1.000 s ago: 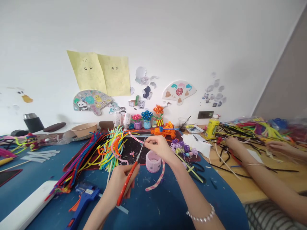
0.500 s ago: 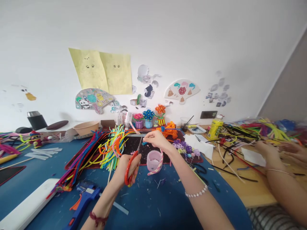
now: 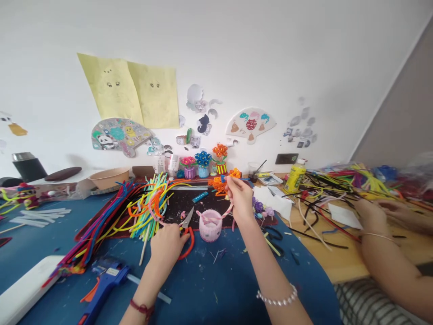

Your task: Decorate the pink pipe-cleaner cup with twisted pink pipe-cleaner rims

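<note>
Scissors with shiny blades and smooth red handles are by the left hand; its fingers bend, but I cannot tell if they grip. The right hand pinches a twisty pink strip beside a round, fuzzy cup. Bright fuzzy stems crowd near the blue table's white wall.

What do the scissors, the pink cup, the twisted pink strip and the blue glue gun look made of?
Scissors: grey, slightly shiny blades, probably steel; smooth red-orange handles look like plastic.
Pink cup: dull, fuzzy walls suggest pipe cleaners, though any inner layer is hidden.
Twisted pink strip: soft-edged and bent, perhaps pipe cleaners too.
Blue glue gun: smooth, evenly coloured body, likely hard plastic.
</note>
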{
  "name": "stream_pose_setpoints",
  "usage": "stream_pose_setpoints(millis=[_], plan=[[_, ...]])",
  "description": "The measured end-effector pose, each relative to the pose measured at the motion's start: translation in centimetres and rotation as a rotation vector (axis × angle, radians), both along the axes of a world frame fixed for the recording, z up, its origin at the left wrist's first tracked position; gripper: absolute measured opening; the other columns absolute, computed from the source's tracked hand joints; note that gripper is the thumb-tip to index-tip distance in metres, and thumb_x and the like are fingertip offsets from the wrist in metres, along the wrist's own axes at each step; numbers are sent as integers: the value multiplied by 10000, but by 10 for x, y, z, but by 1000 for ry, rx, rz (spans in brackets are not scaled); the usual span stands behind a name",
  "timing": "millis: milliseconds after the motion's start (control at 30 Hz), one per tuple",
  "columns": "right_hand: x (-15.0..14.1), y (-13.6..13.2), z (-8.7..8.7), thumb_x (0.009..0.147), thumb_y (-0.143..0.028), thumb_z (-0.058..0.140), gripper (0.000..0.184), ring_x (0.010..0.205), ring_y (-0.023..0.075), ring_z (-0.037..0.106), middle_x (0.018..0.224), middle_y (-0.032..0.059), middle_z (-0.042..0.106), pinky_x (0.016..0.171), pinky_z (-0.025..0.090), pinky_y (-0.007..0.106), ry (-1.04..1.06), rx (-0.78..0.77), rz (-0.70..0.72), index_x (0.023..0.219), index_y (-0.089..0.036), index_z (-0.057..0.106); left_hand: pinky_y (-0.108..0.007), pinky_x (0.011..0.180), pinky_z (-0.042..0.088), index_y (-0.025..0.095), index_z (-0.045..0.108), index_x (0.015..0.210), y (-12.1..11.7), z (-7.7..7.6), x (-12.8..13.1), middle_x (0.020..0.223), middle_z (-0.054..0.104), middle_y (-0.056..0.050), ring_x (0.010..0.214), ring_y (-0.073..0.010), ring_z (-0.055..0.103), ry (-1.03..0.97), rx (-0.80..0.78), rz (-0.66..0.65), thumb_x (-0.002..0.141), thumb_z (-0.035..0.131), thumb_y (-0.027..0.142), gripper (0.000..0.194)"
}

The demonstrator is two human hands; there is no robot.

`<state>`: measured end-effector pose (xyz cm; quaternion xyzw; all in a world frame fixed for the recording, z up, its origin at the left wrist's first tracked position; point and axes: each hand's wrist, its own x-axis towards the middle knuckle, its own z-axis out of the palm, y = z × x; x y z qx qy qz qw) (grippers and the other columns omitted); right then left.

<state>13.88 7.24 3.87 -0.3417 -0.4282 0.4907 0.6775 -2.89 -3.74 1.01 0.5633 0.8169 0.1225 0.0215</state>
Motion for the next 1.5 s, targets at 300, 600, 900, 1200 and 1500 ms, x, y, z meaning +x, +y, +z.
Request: stream_pose_setpoints(millis=[300, 600, 900, 1200, 1500], plan=[[-18, -44, -8, 684, -421, 749, 340, 433, 48, 390, 603, -35, 565, 396, 276, 201, 407, -69, -365, 833, -121, 690, -285, 608, 513, 216, 648, 1037, -34, 0, 63, 848, 737, -48, 689, -195, 684, -630, 653, -9, 846, 502, 555, 415], [-28, -83, -3, 755, -391, 723, 311, 512, 68, 483, 691, -26, 581, 500, 416, 225, 569, -135, -382, 952, -152, 695, -289, 602, 513, 187, 573, 980, -15, -7, 69, 809, 678, -31, 623, -170, 651, -748, 889, 204, 742, 663, 512, 412], [-31, -97, -6, 756, -412, 712, 345, 660, 144, 594, 773, 53, 657, 629, 518, 290, 422, -84, -313, 967, -139, 718, -284, 674, 543, 162, 621, 920, -10, 8, 65, 780, 684, -43, 726, -180, 672, -1006, 974, 93, 752, 668, 373, 273], [-35, -95, 5, 713, -367, 743, 263, 680, 123, 615, 804, 58, 697, 637, 526, 253, 469, -56, -185, 877, -161, 739, -219, 585, 504, 135, 636, 849, 11, 23, 64, 727, 651, -33, 660, -138, 624, -1117, 986, -74, 756, 655, 382, 265], [13, -95, 23, 796, -271, 672, 147, 639, 177, 651, 748, 60, 739, 637, 535, 302, -363, 354, -287, 819, -156, 760, -220, 581, 506, 202, 652, 968, -13, 51, 47, 673, 683, 14, 563, -128, 641, -738, 899, -345, 857, 589, 333, 183]])
